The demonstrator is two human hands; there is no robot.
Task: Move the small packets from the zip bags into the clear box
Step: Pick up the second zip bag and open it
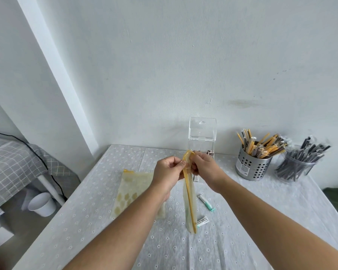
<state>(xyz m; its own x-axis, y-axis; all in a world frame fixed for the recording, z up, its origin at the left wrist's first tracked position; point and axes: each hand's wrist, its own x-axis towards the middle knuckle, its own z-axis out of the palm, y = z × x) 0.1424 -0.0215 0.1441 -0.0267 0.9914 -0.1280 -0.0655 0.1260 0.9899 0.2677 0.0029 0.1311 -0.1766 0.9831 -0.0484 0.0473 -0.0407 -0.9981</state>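
A yellow-edged zip bag is pinched at its top by the left hand and right hand, edge-on above the surface. The clear box stands at 12 o'clock. Two packets lie at 5 o'clock. Risk: uneven pulling could tip the bag, spilling packets short of the box.

Perforated metal cup at 3 o'clock on the dotted tablecloth, stuffed with yellow and brown sticks. Clear jar just beside it, full of dark sticks. White bucket on the floor at 9 o'clock, under a grey checked cloth.
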